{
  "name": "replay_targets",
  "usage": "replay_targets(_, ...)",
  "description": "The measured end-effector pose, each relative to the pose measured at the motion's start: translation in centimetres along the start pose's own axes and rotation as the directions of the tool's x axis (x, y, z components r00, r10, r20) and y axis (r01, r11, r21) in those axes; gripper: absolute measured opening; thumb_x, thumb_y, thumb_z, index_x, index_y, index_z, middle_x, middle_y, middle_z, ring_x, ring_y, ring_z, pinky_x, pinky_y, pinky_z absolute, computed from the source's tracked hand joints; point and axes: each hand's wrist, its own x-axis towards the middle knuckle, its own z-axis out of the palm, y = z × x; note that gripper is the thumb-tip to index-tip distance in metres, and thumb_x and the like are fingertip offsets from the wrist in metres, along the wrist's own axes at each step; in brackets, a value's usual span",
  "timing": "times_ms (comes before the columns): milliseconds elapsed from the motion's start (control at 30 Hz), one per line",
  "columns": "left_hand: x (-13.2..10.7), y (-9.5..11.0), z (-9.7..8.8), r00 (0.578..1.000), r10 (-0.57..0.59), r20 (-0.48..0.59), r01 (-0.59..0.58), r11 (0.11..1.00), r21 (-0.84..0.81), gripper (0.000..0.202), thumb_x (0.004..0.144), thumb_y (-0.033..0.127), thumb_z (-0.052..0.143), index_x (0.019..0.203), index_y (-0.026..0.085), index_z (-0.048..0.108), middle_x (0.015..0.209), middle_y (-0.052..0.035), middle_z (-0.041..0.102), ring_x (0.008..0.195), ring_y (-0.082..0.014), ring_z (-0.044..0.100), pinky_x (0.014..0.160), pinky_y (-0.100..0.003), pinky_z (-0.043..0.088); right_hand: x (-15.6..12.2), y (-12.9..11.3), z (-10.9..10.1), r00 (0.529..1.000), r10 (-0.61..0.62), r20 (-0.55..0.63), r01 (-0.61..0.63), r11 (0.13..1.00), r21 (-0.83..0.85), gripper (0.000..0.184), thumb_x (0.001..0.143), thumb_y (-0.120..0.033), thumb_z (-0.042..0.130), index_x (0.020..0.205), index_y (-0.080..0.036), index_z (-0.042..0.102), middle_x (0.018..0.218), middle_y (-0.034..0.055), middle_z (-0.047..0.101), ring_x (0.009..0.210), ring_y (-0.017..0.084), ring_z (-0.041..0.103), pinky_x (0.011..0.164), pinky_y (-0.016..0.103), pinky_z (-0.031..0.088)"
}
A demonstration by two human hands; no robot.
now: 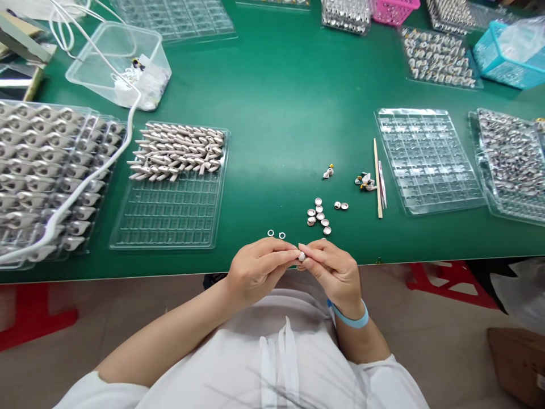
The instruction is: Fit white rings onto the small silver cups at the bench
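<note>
Between my left hand (260,267) and my right hand (332,269), a small round whitish metal part (302,257) is pinched in the fingertips at the table's front edge. Both hands are closed on it; its far side is hidden by the fingers. Two small rings (276,234) lie just beyond my left hand. Several small round metal caps (319,216) are scattered past my right hand, with a pair of caps (341,205) to their right. Farther off sit a small white-and-yellow part (328,171) and a little heap of similar parts (365,182).
Left are a clear tray (166,221) of metal pieces, a larger stacked tray (42,170), a white cable (91,179) and a plastic bin (102,62). Right lie a wooden stick (377,179), tweezers (382,184), a clear tray (430,162) and a filled tray (511,156).
</note>
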Motion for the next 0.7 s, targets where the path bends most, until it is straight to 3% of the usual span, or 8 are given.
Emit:
replay_targets(233,-0.1,0.1,0.3,1.0,0.011,-0.013,-0.011,1.0,0.024,0.024,0.089,0.003,0.058,0.107,0.018,0.066,0.093,-0.0057,0.075,0.084,-0.0131,0.071,0.073,-0.022,0.058,-0.1,-0.3,0.3,0.997,-0.072,-0.03,0.067,0.985,-0.157,0.038,0.09,-0.008,0.062,0.122,-0.028,0.068,0.096,0.0046,0.071,0.083,0.015,0.068,0.069,0.029,0.059)
replay_targets(500,-0.3,0.2,0.5,0.997,0.03,-0.07,-0.024,0.996,0.082,0.022,0.085,0.002,0.064,0.103,0.015,0.065,0.09,-0.0059,0.074,0.079,-0.0126,0.069,0.069,-0.022,0.058,-0.4,-0.3,1.5,0.955,-0.285,-0.083,0.238,0.902,-0.359,0.049,0.089,-0.002,0.059,0.133,-0.023,0.06,0.099,0.0087,0.069,0.083,0.016,0.066,0.069,0.029,0.059)
replay_targets(700,-0.6,0.0,0.6,0.997,0.02,-0.08,-0.013,0.997,0.082,0.021,0.084,0.002,0.065,0.101,0.015,0.064,0.091,-0.0072,0.073,0.079,-0.0127,0.068,0.069,-0.023,0.058,-0.1,-0.7,1.6,0.957,-0.283,-0.064,0.243,0.902,-0.358,0.045,0.09,-0.005,0.059,0.133,-0.019,0.059,0.098,0.0102,0.067,0.087,0.018,0.065,0.073,0.032,0.058)
